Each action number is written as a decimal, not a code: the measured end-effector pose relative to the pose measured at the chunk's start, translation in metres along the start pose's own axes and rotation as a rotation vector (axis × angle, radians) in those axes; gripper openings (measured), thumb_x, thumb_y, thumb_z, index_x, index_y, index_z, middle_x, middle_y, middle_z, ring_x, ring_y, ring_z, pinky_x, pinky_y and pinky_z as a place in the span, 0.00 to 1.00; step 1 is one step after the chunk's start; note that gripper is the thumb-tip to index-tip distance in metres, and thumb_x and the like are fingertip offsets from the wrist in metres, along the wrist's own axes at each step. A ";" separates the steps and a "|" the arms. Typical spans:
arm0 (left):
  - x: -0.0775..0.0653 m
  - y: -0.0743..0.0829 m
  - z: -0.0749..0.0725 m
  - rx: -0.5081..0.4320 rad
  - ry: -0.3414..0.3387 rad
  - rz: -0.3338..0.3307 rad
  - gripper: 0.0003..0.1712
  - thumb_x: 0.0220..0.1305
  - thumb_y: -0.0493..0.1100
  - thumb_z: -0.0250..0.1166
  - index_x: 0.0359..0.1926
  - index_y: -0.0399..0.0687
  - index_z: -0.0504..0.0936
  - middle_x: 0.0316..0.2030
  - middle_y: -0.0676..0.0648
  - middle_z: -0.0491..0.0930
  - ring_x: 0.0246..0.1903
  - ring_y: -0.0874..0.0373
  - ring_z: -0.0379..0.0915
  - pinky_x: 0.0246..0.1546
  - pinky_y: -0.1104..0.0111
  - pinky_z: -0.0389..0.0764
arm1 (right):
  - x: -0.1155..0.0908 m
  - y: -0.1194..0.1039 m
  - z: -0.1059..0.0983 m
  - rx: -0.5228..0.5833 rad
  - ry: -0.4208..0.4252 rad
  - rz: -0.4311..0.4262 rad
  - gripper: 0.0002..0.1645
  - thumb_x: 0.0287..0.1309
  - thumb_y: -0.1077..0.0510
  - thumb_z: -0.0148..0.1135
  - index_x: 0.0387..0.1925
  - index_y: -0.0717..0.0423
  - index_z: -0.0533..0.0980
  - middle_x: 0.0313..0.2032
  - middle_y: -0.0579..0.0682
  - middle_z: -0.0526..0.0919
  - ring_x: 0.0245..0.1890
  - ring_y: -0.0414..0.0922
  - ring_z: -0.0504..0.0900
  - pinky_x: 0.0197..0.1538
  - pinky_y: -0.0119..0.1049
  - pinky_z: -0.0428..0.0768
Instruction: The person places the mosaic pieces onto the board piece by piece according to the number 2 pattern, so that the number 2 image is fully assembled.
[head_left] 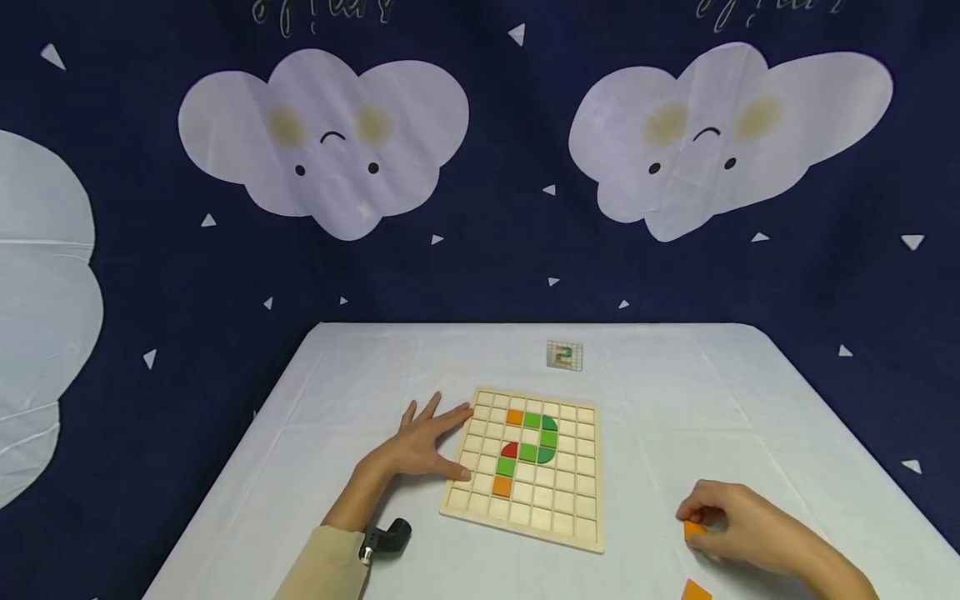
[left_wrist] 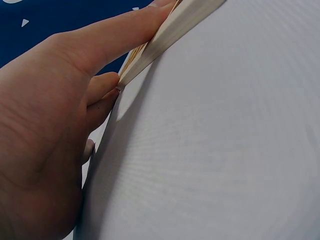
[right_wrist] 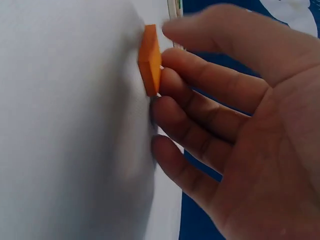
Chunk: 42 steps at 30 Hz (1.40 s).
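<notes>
A pale wooden grid board (head_left: pixel 585 527) lies on the table, bearing a curving row of orange, green and dark green tiles and one red quarter-round tile (head_left: pixel 510 450). My left hand (head_left: pixel 416 446) rests against the board's left side with its fingers spread. Its thumb presses the rim, and the left wrist view shows the board's edge (left_wrist: pixel 172 40) under that thumb. To the right of the board, my right hand (head_left: pixel 750 529) has its thumb and fingers curled round an orange square tile (head_left: pixel 693 531). In the right wrist view, this tile (right_wrist: pixel 149 60) is at the fingertips, close to the white cloth.
Another orange tile (head_left: pixel 696 591) lies at the bottom of the head view, partly cut off. Beyond the board is a small pattern card (head_left: pixel 565 355) with a coloured figure on a grid. A white cloth (head_left: pixel 645 367) covers the table; a dark cloud-print curtain (head_left: pixel 510 267) hangs behind.
</notes>
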<state>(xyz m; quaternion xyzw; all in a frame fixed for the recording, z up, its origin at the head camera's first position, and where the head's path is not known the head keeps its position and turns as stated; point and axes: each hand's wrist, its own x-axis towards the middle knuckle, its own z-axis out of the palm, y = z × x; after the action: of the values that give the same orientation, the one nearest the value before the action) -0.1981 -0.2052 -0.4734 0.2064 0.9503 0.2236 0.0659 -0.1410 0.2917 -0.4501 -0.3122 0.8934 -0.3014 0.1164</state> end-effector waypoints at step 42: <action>0.000 -0.001 0.001 -0.003 0.005 0.005 0.63 0.35 0.79 0.68 0.73 0.63 0.58 0.72 0.61 0.53 0.73 0.47 0.28 0.66 0.44 0.25 | 0.055 -0.018 0.012 -0.077 0.140 0.022 0.17 0.39 0.59 0.76 0.37 0.45 0.83 0.28 0.36 0.76 0.28 0.35 0.72 0.28 0.28 0.72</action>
<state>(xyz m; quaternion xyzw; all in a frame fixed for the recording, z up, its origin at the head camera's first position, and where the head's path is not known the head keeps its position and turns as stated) -0.1984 -0.2056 -0.4753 0.2082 0.9496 0.2257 0.0631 -0.1706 0.2404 -0.4496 -0.2849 0.9136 -0.2867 0.0448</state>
